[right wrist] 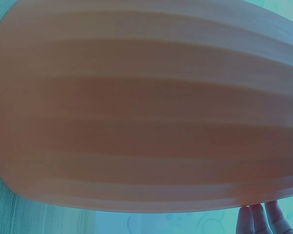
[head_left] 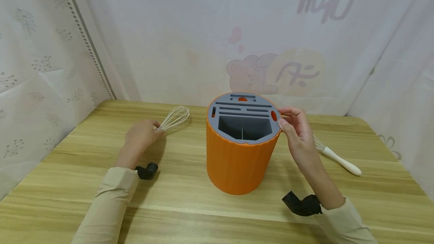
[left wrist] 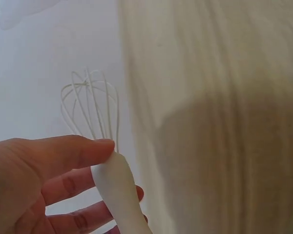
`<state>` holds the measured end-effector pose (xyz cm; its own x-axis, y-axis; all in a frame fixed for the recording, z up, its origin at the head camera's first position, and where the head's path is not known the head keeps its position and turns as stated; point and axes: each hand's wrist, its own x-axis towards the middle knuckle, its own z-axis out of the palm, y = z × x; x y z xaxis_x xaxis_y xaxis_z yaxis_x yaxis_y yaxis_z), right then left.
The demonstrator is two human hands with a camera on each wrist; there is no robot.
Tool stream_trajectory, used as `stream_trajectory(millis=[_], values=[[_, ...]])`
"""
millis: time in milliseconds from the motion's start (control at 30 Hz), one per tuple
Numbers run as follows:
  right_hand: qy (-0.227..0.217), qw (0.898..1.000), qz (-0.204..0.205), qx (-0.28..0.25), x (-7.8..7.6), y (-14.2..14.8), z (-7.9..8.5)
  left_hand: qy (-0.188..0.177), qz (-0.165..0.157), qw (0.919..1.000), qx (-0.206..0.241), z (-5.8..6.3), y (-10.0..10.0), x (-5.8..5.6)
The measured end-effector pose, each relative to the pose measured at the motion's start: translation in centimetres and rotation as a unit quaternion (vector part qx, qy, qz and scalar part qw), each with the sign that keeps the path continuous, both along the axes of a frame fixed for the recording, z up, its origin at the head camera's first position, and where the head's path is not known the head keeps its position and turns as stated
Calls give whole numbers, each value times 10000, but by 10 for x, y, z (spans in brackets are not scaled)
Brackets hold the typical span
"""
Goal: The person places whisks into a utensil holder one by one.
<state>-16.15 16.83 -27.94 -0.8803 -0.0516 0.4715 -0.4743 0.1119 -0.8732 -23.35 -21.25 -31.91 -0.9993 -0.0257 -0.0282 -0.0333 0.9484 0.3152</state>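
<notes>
Two hands at an orange utensil holder on a wooden counter.

The left hand (head_left: 140, 136), left of centre, curls its fingers round the handle of a wire whisk (head_left: 173, 118), hiding that handle in the head view. The right hand (head_left: 295, 131) pinches the upper right rim of the orange holder (head_left: 237, 161) at mid-frame. A second whisk (head_left: 339, 158) lies at right, its wires partly hidden behind that hand. The right wrist view shows only blurred orange wall and fingertips.
</notes>
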Motion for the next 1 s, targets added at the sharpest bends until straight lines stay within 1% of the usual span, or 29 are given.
stream_trajectory(millis=[100, 200, 267, 367, 433, 567, 700, 833, 1000], values=[[11, 10000, -1, 12, 0, 0, 0, 208, -135, 9996, 101, 4, 1, 1], [-1, 10000, 3, 4, 0, 0, -1, 406, -235, 9985, 291, 11, 2, 2], [-18, 10000, -7, 4, 0, 0, -1, 614, -307, 9965, 468, 17, 4, 3], [-45, 10000, -30, 12, 0, 0, 0, 918, -332, 9914, 869, 26, 9, 8], [-61, 10000, -49, 34, 1, 0, 0, 1138, -345, 9856, 1201, 33, 13, 11], [-75, 9999, -77, 60, 0, 0, 0, 1582, -305, 9672, 1966, 47, 22, 18], [-76, 9999, -94, 75, 1, 0, 0, 1973, -262, 9430, 2667, 59, 32, 27], [-65, 9999, -117, 85, 1, 0, 0, 2252, -225, 9228, 3118, 70, 41, 36], [-44, 9999, -85, 56, 0, 0, 0, 2583, -227, 8989, 3533, 82, 49, 47]])
